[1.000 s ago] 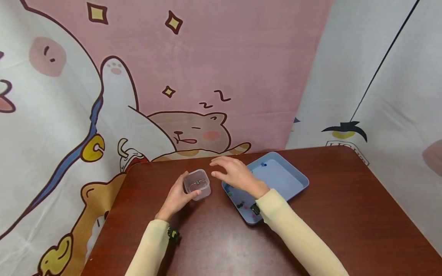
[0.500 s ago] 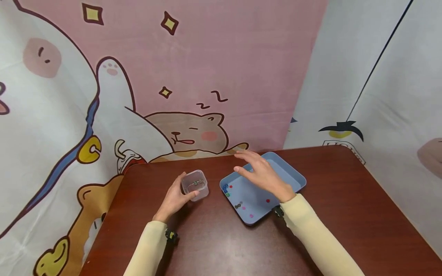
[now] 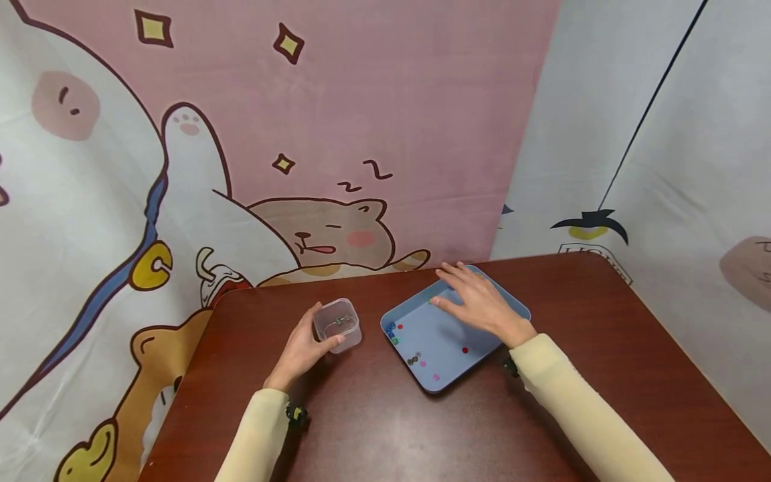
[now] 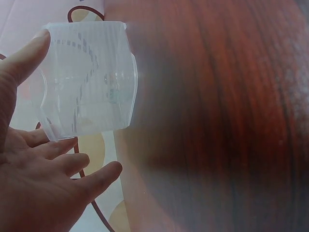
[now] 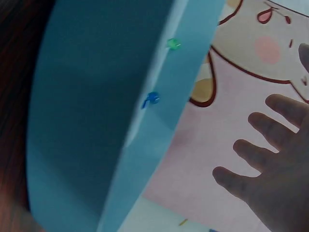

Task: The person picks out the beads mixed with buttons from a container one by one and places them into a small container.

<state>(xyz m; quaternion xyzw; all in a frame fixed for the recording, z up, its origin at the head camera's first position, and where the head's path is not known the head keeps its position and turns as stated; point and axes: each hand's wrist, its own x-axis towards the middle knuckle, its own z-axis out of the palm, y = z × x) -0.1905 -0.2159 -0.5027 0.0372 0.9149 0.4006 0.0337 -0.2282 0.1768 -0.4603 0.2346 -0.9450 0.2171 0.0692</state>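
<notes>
My left hand holds a small clear plastic container by its sides, thumb on the near side and fingers at the far left. Inside the container a thin curved strand with a small green piece on it shows. My right hand hovers over the far part of a blue tray, its fingers spread and nothing between them. In the right wrist view, a green bead-like piece and a blue one lie along the tray's far wall, to the side of the fingers.
Several small pieces lie in the tray: blue ones at the left corner, dark ones, pink ones and a red one. The brown table meets a printed cloth backdrop at its far edge.
My right hand has moved right, from beside the container to over the tray's far part, uncovering the tray's left side. My left hand keeps its hold on the container.
</notes>
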